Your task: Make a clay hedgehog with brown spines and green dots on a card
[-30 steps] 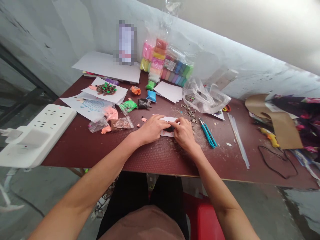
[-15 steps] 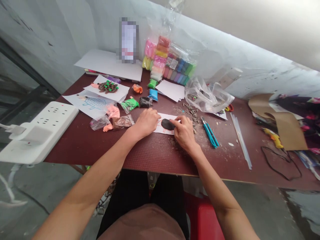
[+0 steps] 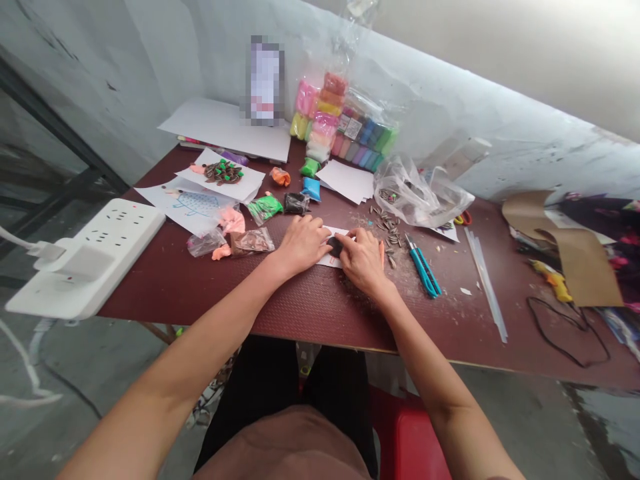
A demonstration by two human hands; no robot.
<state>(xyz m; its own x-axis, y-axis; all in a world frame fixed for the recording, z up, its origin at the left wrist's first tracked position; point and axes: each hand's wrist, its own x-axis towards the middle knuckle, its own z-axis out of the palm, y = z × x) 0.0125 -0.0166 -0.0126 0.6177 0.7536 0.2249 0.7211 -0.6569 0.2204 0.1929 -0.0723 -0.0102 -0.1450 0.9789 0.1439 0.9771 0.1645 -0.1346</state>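
A flattened dark oval of black modelling clay (image 3: 335, 246) lies on a small white paper (image 3: 327, 261) with orange-red drawn lines, close to the table's front edge. My left hand (image 3: 306, 244) rests on the paper's left part, fingers bent and pressed together, their tips at the clay's left edge. From the right, my right hand (image 3: 365, 259) has its bent fingers pressing on the clay, covering much of it. Both hands hide most of the drawing.
Sunflower seeds (image 3: 390, 230) and a teal utility knife (image 3: 424, 267) lie to the right, near a plastic bag (image 3: 425, 193). Behind are packs of coloured clay (image 3: 357, 137). Leftward are a hedgehog drawing (image 3: 193, 203), a seed-covered clay figure (image 3: 223, 173) and a power strip (image 3: 115, 230).
My left hand has shifted right, onto the clay's edge. My right hand has moved slightly over the clay, so less of it shows. The whole view has shifted a little.
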